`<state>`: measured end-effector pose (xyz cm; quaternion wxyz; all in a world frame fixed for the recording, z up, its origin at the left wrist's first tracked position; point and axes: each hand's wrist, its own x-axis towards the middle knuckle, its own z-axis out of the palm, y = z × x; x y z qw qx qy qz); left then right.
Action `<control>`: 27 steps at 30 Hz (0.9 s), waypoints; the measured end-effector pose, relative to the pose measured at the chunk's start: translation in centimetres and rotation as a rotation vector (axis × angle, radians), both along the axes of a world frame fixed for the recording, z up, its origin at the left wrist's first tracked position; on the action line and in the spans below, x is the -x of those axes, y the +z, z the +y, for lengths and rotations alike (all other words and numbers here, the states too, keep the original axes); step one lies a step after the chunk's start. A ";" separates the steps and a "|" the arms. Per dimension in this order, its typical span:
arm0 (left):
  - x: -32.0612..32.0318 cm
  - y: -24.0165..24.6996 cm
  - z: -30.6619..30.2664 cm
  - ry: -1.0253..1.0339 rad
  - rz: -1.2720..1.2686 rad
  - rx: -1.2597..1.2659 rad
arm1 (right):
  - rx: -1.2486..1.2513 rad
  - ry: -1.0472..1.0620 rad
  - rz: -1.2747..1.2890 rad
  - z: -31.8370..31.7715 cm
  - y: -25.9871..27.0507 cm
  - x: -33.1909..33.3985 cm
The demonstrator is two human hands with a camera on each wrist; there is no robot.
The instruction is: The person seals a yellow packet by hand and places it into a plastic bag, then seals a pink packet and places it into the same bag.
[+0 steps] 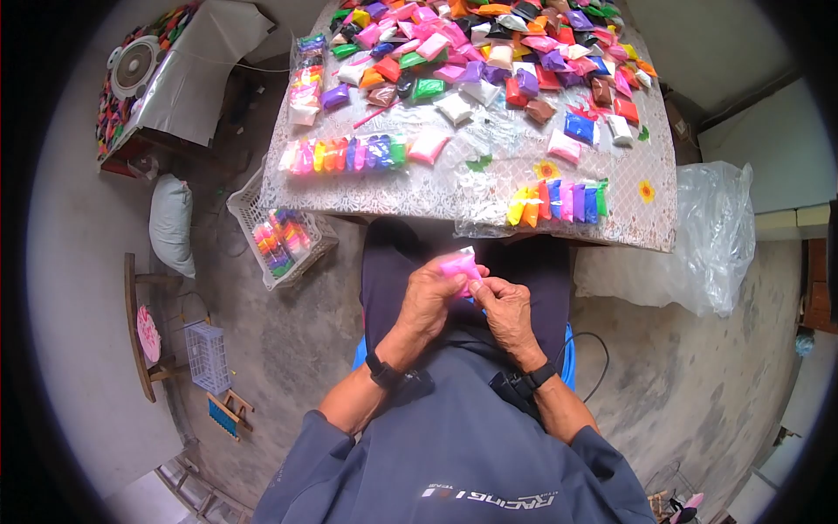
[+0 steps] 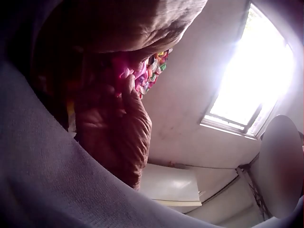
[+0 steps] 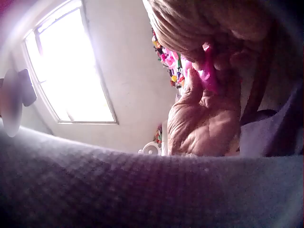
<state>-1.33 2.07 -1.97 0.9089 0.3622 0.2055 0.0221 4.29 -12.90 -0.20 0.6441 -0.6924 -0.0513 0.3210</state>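
A small pink packet (image 1: pixel 461 269) with a pale, shiny top end is held over the lap, just in front of the table edge. My left hand (image 1: pixel 426 299) grips it from the left, thumb across its face. At its lower right corner, the thumb and fingers of my right hand (image 1: pixel 506 310) pinch the edge. Both wrist views show the pink packet (image 3: pixel 208 78) between the two hands, partly hidden by fingers. On the table ahead lie a row of multicoloured packets in clear wrap (image 1: pixel 345 155) and another rainbow row (image 1: pixel 559 203) on a clear plastic bag (image 1: pixel 476 214).
A lace-covered table (image 1: pixel 349 196) carries a large heap of coloured packets (image 1: pixel 471 44) at its far side. Left of it, a white basket (image 1: pixel 301 249) holds wrapped packets on the floor. Clear plastic sheeting (image 1: pixel 690 253) hangs at the right. A white fan (image 1: pixel 135 63) stands far left.
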 end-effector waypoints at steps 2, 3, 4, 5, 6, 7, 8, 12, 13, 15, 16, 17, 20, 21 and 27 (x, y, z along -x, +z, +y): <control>-0.1 -0.6 0.1 -0.007 -0.027 0.013 | -0.025 -0.024 -0.022 0.3 0.3 0.1; -0.1 -0.4 0.1 0.000 -0.030 0.008 | -0.050 -0.050 -0.039 0.4 0.4 0.2; 0.0 -0.3 -0.1 0.015 -0.031 0.011 | -0.057 -0.043 -0.042 0.5 0.3 0.3; 0.1 -0.1 -0.2 0.028 -0.032 0.015 | -0.063 -0.040 -0.039 0.4 0.1 0.4; 0.1 0.0 -0.2 0.039 -0.032 0.021 | -0.066 -0.039 -0.035 0.5 0.2 0.4; 0.1 0.0 -0.1 0.039 -0.033 0.020 | -0.068 -0.038 -0.036 0.7 0.3 0.4; 0.2 0.0 0.1 0.032 -0.032 0.036 | -0.103 -0.052 -0.043 0.8 0.5 0.5; 0.3 0.2 0.2 0.036 -0.050 0.067 | -0.151 -0.005 -0.018 0.7 0.5 0.2; 0.3 0.2 0.1 0.035 -0.054 0.067 | -0.151 -0.005 -0.022 0.7 0.5 0.2; 0.4 0.2 -0.1 0.017 -0.006 0.049 | -0.112 0.032 -0.068 0.8 0.4 -0.1; 0.5 -0.1 -0.2 0.016 -0.009 0.049 | -0.112 0.031 -0.071 0.7 0.4 -0.1; 0.6 -0.4 -0.3 0.016 -0.013 0.062 | -0.089 0.037 -0.059 0.7 0.4 -0.1; 0.7 -0.6 -0.2 0.010 -0.013 0.100 | -0.072 0.050 -0.059 0.5 0.2 0.0; 0.7 -0.5 -0.2 0.003 -0.008 0.123 | -0.079 0.056 -0.070 0.6 0.2 0.0; 0.4 0.4 -0.2 0.014 -0.040 0.116 | -0.019 0.067 -0.148 1.0 1.9 -0.1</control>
